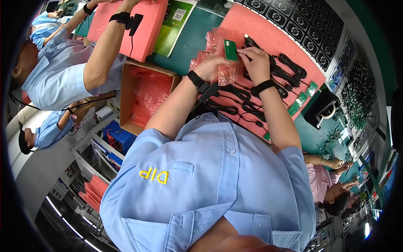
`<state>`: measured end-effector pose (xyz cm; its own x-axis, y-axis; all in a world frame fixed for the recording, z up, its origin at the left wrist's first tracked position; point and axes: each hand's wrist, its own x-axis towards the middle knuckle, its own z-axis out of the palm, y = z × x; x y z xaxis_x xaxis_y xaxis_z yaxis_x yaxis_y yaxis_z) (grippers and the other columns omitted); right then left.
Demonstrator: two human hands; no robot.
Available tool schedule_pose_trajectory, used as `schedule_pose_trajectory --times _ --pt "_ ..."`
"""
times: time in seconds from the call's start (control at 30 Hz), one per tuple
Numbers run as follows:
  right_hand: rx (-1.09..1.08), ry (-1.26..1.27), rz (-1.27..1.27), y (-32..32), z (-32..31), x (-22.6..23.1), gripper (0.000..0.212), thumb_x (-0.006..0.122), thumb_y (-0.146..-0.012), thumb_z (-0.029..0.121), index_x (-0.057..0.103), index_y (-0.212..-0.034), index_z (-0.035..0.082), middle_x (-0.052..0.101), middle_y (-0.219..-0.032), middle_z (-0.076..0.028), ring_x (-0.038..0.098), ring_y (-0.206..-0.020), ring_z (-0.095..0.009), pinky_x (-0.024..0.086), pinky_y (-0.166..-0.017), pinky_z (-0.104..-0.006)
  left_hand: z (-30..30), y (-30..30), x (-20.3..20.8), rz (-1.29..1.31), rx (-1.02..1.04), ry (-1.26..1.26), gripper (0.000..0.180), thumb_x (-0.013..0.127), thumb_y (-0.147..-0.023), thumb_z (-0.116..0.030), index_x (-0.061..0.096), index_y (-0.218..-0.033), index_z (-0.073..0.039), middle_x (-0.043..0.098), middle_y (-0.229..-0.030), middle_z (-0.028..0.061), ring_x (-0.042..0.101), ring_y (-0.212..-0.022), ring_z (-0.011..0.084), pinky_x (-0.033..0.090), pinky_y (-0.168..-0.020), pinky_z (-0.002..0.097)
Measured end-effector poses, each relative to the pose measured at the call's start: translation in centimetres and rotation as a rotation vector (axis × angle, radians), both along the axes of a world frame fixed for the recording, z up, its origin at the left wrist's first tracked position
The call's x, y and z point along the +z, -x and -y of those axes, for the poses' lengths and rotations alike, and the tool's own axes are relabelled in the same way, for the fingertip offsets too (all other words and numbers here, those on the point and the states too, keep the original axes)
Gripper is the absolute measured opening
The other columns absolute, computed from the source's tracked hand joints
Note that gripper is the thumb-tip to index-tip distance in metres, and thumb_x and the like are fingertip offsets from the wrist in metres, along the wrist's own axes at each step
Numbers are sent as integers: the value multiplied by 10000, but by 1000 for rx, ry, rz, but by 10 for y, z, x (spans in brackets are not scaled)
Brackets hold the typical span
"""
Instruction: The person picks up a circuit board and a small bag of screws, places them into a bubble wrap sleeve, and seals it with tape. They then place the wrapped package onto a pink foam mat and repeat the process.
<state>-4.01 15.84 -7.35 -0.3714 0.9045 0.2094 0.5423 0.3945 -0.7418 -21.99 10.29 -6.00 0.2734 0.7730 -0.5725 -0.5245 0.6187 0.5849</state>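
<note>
My left hand (210, 68) is closed on a pink bubble-wrap bag (228, 75), its thumb lying near the lower edge of a green circuit board (230, 50). The board sits against the bag; whether it is partly inside, I cannot tell. My right hand (257, 62) pinches at the board's right edge, fingertips together. Below and to the right, coiled black cables (289, 65) lie on a pink foam sheet (235, 21), with small green boards (300, 99) along its right edge.
A cardboard box (126, 98) of pink bubble-wrap bags stands left of my forearm. A black tray (308, 31) of round parts lies beyond the foam. At right is a black tape dispenser (321, 105). A co-worker's arm (103, 54) reaches over stacked pink foam (145, 31) at left.
</note>
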Motion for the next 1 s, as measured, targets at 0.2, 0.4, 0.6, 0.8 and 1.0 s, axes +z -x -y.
schedule_pose_trajectory --times 0.2,0.4,0.6,0.8,1.0 --pt "-9 -64 51 3 -3 -1 74 647 -777 180 699 -829 179 629 -804 17 589 -816 -192 401 -819 -335 -9 11 -11 278 166 21 380 418 -864 -157 477 -1187 35 578 -1115 156 554 -1049 271 444 -917 441" --pt "28 -95 79 0 -3 1 92 659 -761 127 699 -844 137 641 -823 -17 599 -797 -212 421 -803 -332 -21 22 4 332 49 122 429 335 -900 -224 468 -1217 32 561 -1162 184 528 -1101 298 412 -963 479" --pt "39 -109 122 3 -4 0 112 654 -765 154 690 -870 166 633 -842 6 587 -850 -200 399 -859 -350 -29 20 -4 43 19 67 360 412 -921 -181 487 -1200 34 580 -1119 175 594 -993 261 498 -858 413" --pt "-5 -358 328 -4 11 35 229 694 -710 88 695 -931 146 639 -866 -36 585 -895 -248 377 -936 -389 -30 26 -24 -124 2 159 296 565 -881 -171 549 -1104 24 628 -988 138 651 -783 226 569 -640 385" --pt "181 175 -199 4 9 19 239 721 -729 104 674 -963 94 628 -813 -61 601 -789 -179 458 -778 -307 -25 15 -10 -51 45 94 284 546 -887 -142 510 -1122 14 592 -1031 133 616 -921 232 555 -748 415"
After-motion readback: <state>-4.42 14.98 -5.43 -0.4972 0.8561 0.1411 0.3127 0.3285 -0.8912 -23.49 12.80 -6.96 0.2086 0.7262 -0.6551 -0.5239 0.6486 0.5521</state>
